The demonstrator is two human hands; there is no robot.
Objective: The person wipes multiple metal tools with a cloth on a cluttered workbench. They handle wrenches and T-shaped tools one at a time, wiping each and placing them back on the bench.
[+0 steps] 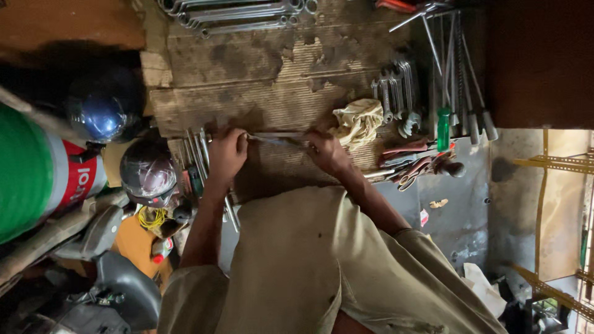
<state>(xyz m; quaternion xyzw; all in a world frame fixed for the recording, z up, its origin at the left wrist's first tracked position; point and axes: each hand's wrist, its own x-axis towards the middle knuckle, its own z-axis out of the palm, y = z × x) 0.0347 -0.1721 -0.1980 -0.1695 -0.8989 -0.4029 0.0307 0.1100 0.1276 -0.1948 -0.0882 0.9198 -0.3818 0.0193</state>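
Steel spanner point(275, 138) lay across the worn wooden bench point(260, 80), just left of a yellow rag point(357, 122). I had my left hand point(226, 153) and right hand point(327, 150) apart, each clamped on one end of it.

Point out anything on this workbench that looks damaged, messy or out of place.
The wooden bench top is badly worn, its surface flaking in dark patches. A crumpled yellowish rag lies among the wrenches. Both hands, left hand and right hand, hold a slim metal tool; it shows no damage.
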